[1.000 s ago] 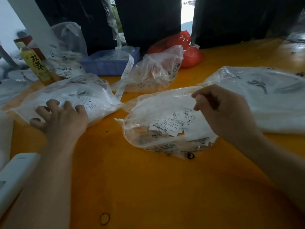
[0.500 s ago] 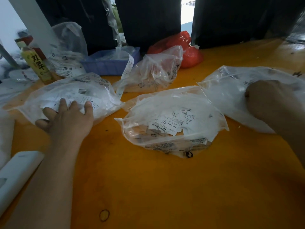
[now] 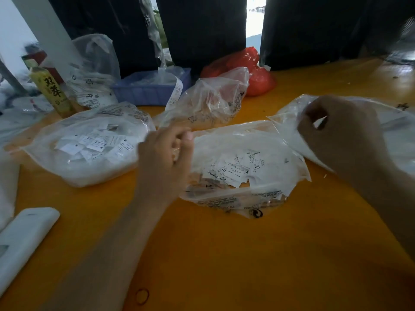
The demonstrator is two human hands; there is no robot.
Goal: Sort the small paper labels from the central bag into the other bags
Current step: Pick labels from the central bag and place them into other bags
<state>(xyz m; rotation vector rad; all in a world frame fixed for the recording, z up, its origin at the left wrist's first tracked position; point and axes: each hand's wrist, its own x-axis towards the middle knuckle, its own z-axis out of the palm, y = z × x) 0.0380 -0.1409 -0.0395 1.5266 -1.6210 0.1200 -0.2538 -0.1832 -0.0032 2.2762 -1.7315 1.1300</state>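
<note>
Orange worktop point(image 3: 224, 254), near edge bare wood with a small ring mark point(image 3: 142, 296). White flat device point(image 3: 22, 239) sits near-left of the central bag point(image 3: 265, 176). Central bag lies mid-worktop, clear plastic, small paper labels point(image 3: 233, 170) piled inside. Left hand point(image 3: 165, 153) is at the central bag's left edge, fingers curled together; blurred, so can't tell whether they pinch the plastic or a label. Right hand point(image 3: 341, 140) is up just right of the central bag, fingers curled, pinching the rim of the right bag point(image 3: 395, 135); a white scrap shows in the gap between thumb and fingers. Left bag point(image 3: 89, 149) sits left of the central bag, labels inside. Rear bag point(image 3: 213, 99) stands just behind the central bag. Further behind it: blue tray point(image 3: 148, 92), yellow bottle point(image 3: 52, 92), red bag point(image 3: 253, 70).
</note>
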